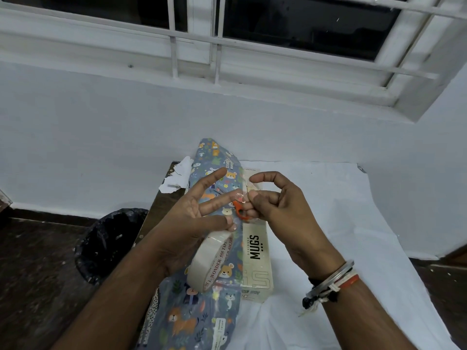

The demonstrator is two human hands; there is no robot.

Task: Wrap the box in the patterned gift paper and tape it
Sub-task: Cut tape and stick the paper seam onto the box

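1. The box (258, 251), cream with "MUGS" printed on its top, lies on the white cloth (341, 223) that covers the table (154, 213), its long side running from near to far.
2. The patterned gift paper (192, 322), blue-grey with small animals, lies along the box's left side and over its left edge. It reaches from the near edge to the wall.
3. The tape roll (207, 263) sits tilted over the paper, just under the left hand (187, 213).
4. The left hand's visible fingers are straight and spread, palm turned right. The lowest fingertip is at the roll's upper rim. Whether hidden fingers grip the roll, I cannot tell.
5. A clear tape strip (239, 196) glints between the two hands.
6. The right hand (275, 208) is curled above the box. Its fingers hold small orange-handled scissors (240, 211), with the fingertips at the strip. Bangles (331, 280) circle its wrist.
7. A torn white paper scrap (178, 176) lies at the table's far left corner.
8. A black-lined bin (111, 245) stands on the dark floor to the left of the table.
9. A barred window (290, 24) is set in the white wall beyond.
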